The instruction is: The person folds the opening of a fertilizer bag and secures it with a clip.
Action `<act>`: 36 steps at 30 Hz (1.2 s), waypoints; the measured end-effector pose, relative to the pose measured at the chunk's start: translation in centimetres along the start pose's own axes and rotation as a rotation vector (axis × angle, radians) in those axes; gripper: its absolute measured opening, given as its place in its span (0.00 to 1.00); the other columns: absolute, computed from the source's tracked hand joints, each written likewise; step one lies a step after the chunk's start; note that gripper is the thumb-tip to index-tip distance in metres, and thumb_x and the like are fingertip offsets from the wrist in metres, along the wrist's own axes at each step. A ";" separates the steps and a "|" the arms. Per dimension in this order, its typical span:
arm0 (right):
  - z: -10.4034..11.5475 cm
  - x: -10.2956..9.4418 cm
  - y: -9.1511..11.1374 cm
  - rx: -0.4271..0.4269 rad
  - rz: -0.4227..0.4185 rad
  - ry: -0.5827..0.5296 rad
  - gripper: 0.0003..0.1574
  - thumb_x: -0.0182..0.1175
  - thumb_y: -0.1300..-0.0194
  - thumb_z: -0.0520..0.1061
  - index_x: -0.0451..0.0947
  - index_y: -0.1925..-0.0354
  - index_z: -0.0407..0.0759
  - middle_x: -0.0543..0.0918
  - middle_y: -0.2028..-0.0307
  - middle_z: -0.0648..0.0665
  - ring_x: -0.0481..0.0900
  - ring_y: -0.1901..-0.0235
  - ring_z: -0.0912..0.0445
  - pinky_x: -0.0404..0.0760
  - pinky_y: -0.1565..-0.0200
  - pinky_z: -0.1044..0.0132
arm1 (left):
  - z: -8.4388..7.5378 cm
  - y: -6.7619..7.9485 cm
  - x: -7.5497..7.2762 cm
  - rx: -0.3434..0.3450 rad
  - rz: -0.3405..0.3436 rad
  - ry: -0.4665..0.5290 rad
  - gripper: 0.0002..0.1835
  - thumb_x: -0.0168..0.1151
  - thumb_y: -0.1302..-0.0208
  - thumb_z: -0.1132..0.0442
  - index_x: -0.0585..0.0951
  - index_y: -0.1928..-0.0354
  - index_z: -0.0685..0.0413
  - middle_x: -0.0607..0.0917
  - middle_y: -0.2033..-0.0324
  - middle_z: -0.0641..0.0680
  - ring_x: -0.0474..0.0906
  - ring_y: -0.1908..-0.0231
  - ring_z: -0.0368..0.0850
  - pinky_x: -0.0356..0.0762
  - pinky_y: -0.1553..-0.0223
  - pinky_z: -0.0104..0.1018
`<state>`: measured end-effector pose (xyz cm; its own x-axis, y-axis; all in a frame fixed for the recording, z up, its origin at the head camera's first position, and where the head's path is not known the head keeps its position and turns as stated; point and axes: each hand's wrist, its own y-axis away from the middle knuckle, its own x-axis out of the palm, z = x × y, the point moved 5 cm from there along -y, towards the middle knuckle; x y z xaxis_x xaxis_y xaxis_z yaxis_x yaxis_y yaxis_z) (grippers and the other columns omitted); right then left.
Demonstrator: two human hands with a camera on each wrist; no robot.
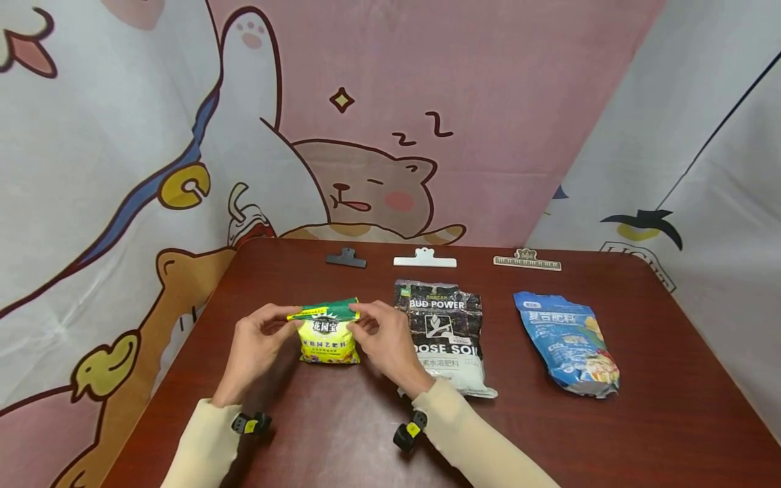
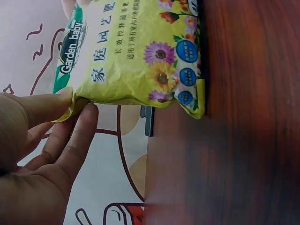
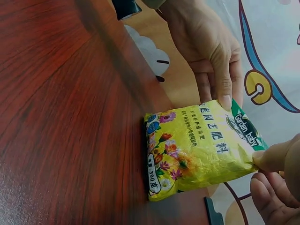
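Note:
A small yellow fertilizer bag (image 1: 329,344) with a green top band and printed flowers stands on the table, held at its upper corners. My left hand (image 1: 261,346) pinches the top left corner between thumb and fingers. At the top right corner, my right hand (image 1: 386,337) does the same. The left wrist view shows the left thumb pressed on the front of the bag (image 2: 126,56), fingers behind it. In the right wrist view the bottom edge of the bag (image 3: 201,145) touches the table, and both hands hold its top.
A black and white soil bag (image 1: 448,339) lies just right of my right hand, with a blue fertilizer bag (image 1: 567,342) farther right. Along the back edge lie a black clip (image 1: 346,257), a white clip (image 1: 425,258) and a patterned metal clip (image 1: 527,260). A printed cloth hangs behind.

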<state>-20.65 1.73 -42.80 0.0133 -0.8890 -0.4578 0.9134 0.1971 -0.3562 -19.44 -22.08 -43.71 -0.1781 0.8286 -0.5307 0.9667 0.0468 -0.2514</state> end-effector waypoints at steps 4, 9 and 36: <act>0.0 0.0 0.1 -0.016 -0.022 0.044 0.15 0.73 0.38 0.39 0.89 0.51 0.43 0.86 0.68 0.48 0.84 0.70 0.59 0.82 0.65 0.73 | -0.3 0.1 -0.1 0.049 -0.016 -0.039 0.10 0.72 0.35 0.63 0.90 0.53 0.46 0.88 0.60 0.48 0.85 0.56 0.43 0.81 0.55 0.22; -0.1 -0.1 0.1 -0.047 -0.034 0.088 0.11 0.73 0.38 0.40 0.91 0.56 0.43 0.86 0.68 0.49 0.81 0.72 0.61 0.80 0.68 0.74 | -0.3 0.1 -0.2 0.099 -0.029 -0.049 0.07 0.72 0.36 0.64 0.90 0.57 0.46 0.87 0.63 0.47 0.85 0.59 0.40 0.81 0.55 0.21; -0.3 -0.4 -0.3 0.003 0.046 0.162 0.06 0.70 0.33 0.49 0.92 0.60 0.52 0.91 0.66 0.50 0.78 0.73 0.64 0.76 0.69 0.72 | 0.6 0.1 -0.1 0.022 -0.033 -0.014 0.02 0.71 0.34 0.55 0.90 0.61 0.40 0.90 0.66 0.46 0.80 0.67 0.36 0.76 0.67 0.28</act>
<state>-21.08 2.12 -42.79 -0.0106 -0.8011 -0.5985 0.9146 0.2341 -0.3296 -19.42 -22.45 -44.16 -0.2124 0.8187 -0.5335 0.9561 0.0613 -0.2865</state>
